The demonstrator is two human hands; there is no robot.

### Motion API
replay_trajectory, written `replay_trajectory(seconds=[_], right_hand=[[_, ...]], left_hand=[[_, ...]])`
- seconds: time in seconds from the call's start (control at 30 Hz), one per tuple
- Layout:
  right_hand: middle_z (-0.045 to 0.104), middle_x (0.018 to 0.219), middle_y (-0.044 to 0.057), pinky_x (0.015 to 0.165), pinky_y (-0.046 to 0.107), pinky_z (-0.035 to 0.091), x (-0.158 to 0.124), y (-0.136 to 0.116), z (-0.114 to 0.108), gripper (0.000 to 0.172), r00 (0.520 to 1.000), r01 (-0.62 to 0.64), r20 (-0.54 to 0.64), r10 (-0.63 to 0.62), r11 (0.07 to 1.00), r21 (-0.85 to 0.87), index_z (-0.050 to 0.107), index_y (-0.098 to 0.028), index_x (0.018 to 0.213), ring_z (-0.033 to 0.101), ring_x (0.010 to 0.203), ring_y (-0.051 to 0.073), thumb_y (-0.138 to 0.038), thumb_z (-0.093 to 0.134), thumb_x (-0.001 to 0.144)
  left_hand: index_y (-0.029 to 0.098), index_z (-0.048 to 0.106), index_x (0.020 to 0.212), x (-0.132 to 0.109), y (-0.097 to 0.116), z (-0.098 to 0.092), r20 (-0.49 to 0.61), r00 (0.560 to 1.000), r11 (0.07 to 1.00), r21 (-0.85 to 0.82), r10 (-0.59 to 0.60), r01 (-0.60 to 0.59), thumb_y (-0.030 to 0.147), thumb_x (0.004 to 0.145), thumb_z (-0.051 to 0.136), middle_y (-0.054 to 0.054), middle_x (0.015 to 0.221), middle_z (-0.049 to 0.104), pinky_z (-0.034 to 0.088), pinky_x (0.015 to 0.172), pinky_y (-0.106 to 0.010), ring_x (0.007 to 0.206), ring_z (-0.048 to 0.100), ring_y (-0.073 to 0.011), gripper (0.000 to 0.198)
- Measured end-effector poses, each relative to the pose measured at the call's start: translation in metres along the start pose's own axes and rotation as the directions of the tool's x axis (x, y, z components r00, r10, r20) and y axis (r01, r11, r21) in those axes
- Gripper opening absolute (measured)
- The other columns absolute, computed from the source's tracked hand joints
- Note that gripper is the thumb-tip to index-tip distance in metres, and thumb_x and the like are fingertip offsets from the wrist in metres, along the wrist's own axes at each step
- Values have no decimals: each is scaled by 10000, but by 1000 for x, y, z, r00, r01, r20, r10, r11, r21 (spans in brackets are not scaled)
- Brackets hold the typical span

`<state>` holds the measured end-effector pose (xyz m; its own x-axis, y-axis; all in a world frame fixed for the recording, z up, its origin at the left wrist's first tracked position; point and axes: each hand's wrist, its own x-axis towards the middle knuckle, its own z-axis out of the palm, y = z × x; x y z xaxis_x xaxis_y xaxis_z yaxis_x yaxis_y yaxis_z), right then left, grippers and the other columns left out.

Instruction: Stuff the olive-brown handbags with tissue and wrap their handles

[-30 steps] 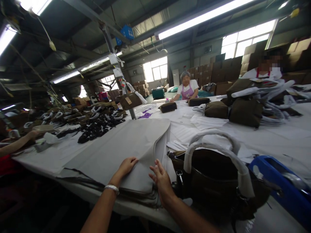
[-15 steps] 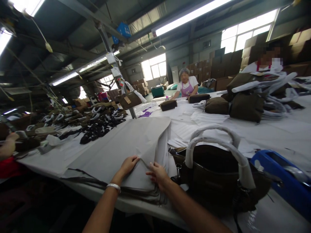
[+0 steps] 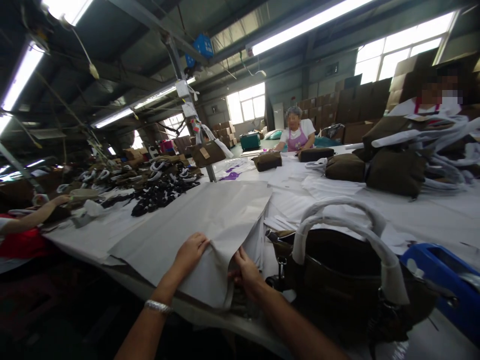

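A large pale grey paper sheet (image 3: 161,232) lies on a stack at the table's near edge, its right part bulging upward. My left hand (image 3: 190,254) presses on top of the sheet, fingers closed on a fold in it. At the sheet's right edge, my right hand (image 3: 247,272) grips the paper, with the thumb at the rim and some fingers hidden underneath. Just right of that hand stands a dark olive handbag (image 3: 337,270), its top unzipped and its two handles wrapped in white.
A blue tape dispenser (image 3: 442,280) sits right of the bag. More olive bags (image 3: 393,172) are piled at the back right, and black straps (image 3: 163,195) lie heaped at the left. Co-workers are across the table and at far left. A metal post (image 3: 210,172) rises behind the sheet.
The sheet's right edge and near corner have lifted and curled between my hands. My right fingers have gone under its edge. The whole view has shifted slightly.
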<state>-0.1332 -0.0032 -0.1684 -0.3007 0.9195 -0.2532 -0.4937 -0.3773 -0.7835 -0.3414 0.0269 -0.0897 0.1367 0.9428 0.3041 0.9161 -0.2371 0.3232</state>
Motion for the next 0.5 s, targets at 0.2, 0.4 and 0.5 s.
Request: replay_trajectory(seconds=[0.2, 0.4, 0.5], right_hand=[[137, 1663, 146, 753, 353, 595, 2, 5, -2, 957, 1000, -24, 1, 24, 997, 75, 164, -282, 1596, 729, 904, 213, -721, 570, 849], [442, 1548, 108, 1087, 421, 437, -2, -3, 2, 870, 986, 154, 57, -158, 985, 75, 382, -237, 1527, 494, 1367, 258, -763, 523, 849], [541, 1473, 58, 1177, 398, 323, -6, -9, 7, 682, 948, 311, 55, -312, 950, 27, 563, -243, 1403, 469, 1377, 247, -613, 662, 839]], left_hand=[[208, 595, 919, -19, 0, -13, -306, 927, 976, -82, -217, 202, 430, 963, 364, -152, 1462, 538, 401, 1104, -432, 1352, 499, -299, 324], [224, 621, 956, -45, 24, 7, -214, 950, 969, -146, -227, 198, 473, 974, 349, -101, 1126, 726, 488, 911, -360, 1068, 673, -277, 369], [238, 602, 810, -47, 29, 21, -100, 976, 971, -164, -194, 176, 463, 957, 375, -37, 792, 708, 480, 728, -316, 784, 681, -243, 352]])
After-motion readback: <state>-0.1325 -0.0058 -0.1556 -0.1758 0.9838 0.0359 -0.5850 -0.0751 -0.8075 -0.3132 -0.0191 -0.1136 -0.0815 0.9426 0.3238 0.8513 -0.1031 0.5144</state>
